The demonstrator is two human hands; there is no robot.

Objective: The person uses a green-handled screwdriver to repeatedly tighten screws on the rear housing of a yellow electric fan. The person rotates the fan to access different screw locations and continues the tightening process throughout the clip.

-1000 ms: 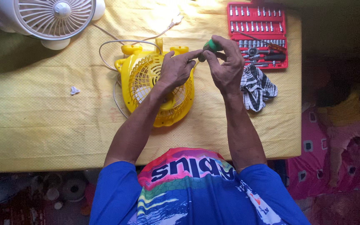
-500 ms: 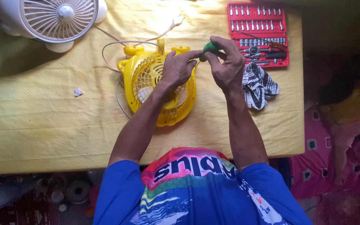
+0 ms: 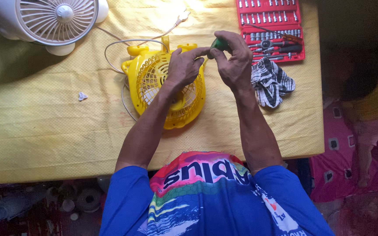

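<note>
A small yellow fan [image 3: 165,89] lies face up on the yellow tablecloth [image 3: 57,131], its white cord looping behind it. My right hand [image 3: 232,61] is closed around a green-handled tool [image 3: 218,43], held above the fan's upper right edge. My left hand [image 3: 183,67] hovers over the fan's grille, and its index finger and thumb pinch the end of that same tool. The tool's tip is hidden between my fingers.
A red case of sockets and bits [image 3: 270,28] lies open at the far right. A black-and-white striped cloth [image 3: 270,83] sits just below it. A white fan [image 3: 53,22] stands at the far left. A small scrap [image 3: 82,95] lies left of the yellow fan.
Both hands stay together on the green tool over the yellow fan; only slight finger shifts show. The view has drifted a little.
</note>
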